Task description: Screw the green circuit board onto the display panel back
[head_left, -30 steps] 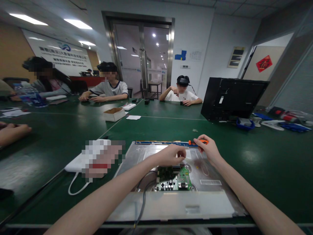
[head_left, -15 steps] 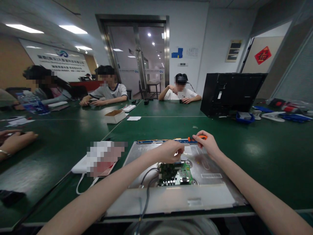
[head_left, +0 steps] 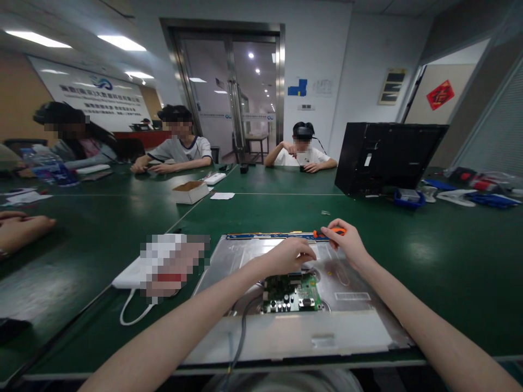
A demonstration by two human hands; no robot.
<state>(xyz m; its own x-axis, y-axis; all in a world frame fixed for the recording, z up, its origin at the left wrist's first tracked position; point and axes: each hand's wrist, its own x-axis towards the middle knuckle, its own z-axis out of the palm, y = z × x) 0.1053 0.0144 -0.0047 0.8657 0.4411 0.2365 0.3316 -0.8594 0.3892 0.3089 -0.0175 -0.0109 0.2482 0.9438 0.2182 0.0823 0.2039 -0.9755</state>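
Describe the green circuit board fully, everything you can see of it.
The green circuit board is roughly rectangular and lies flat, component side up, on the metal panel. Small silvery round parts line its near left edge; a dark-faced port sits near right. The left half looks darker than the right. A dark cable runs up to its left side, but the join is unclear. The left hand is at its far edge; contact cannot be told.

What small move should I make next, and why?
I'd probably lift the orange tool slightly clear of the blue strip: your right hand holds it near the strip's right end, and whether the two touch is unclear.
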